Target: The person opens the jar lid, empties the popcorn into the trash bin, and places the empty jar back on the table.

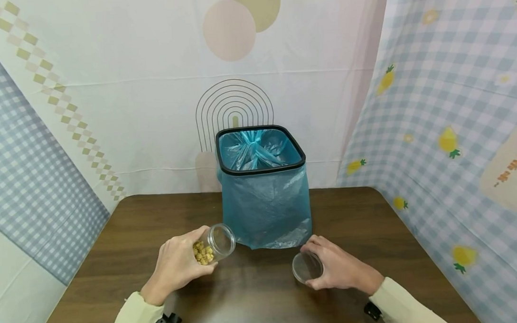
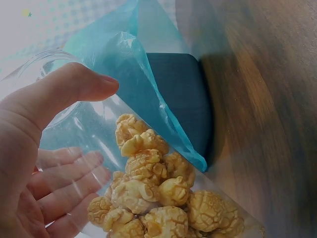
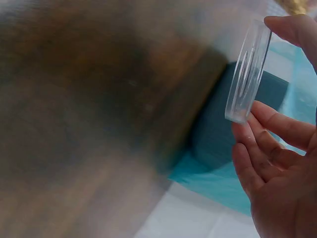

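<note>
My left hand [image 1: 180, 259] grips a clear jar [image 1: 221, 240], tilted with its uncovered mouth toward the right. Caramel popcorn [image 1: 203, 253] lies in the jar; the left wrist view shows several golden-brown popcorn pieces [image 2: 168, 193] behind the clear wall, with the thumb [image 2: 84, 84] across the outside. In my right hand [image 1: 335, 266] is a round clear lid [image 1: 307, 267], pinched by its edge between thumb and fingers. The right wrist view shows that lid [image 3: 247, 72] nearly edge-on. Jar and lid are apart, both above the table.
A bin [image 1: 264, 209] lined with a blue plastic bag stands at the back middle of the brown wooden table [image 1: 158, 222], its black rim [image 1: 263, 171] facing up. Patterned cloth [image 1: 154, 113] hangs behind and at both sides. A small black device sits at each cuff.
</note>
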